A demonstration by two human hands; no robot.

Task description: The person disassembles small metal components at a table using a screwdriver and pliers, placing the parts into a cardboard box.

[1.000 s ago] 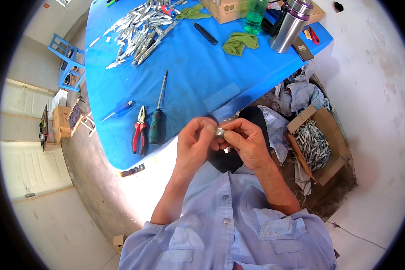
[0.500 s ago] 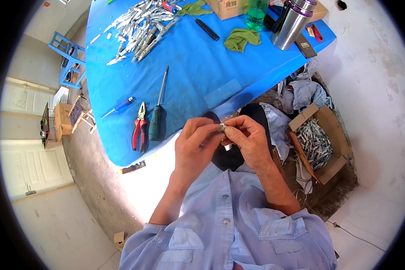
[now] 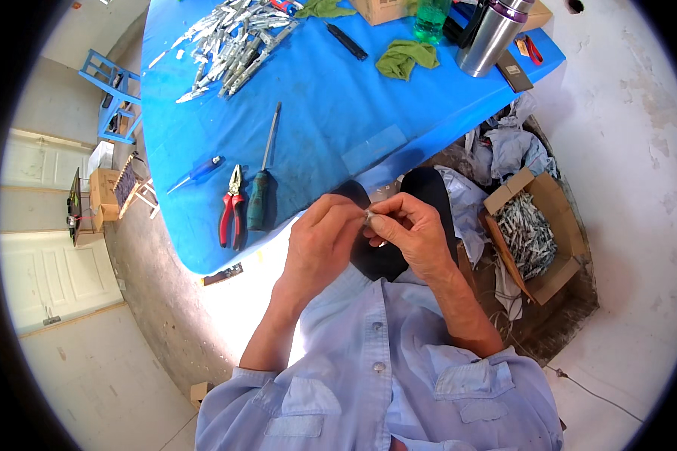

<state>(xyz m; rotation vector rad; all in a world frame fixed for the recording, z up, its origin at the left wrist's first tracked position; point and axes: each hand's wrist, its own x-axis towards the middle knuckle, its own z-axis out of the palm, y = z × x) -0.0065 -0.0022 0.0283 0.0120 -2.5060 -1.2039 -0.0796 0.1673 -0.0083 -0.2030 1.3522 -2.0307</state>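
My left hand point(image 3: 320, 237) and my right hand point(image 3: 412, 231) meet above my lap, just off the table's near edge. Between their fingertips is a small silvery metal piece point(image 3: 368, 218), mostly covered, so its kind cannot be made out. The right thumb and forefinger pinch it, and the left fingers are curled closed against it. On the table left of my hands lie red-handled pliers point(image 3: 232, 214), a green-handled screwdriver point(image 3: 259, 195) and a blue-handled screwdriver point(image 3: 197, 174). Farther back is a heap of narrow metal parts point(image 3: 237, 52).
A blue-covered table point(image 3: 308, 135) stretches ahead. It also carries a black pen-like tool point(image 3: 346, 41), a green cloth point(image 3: 406, 59), a green bottle point(image 3: 431, 21) and a steel flask point(image 3: 493, 37). To my right, an open cardboard box point(image 3: 572, 225) holds many metal strips beside plastic bags point(image 3: 523, 146).
Both hands have shifted slightly left, still together at the small metal piece. The left hand's fingers have drawn a little tighter and its wrist has moved outward.
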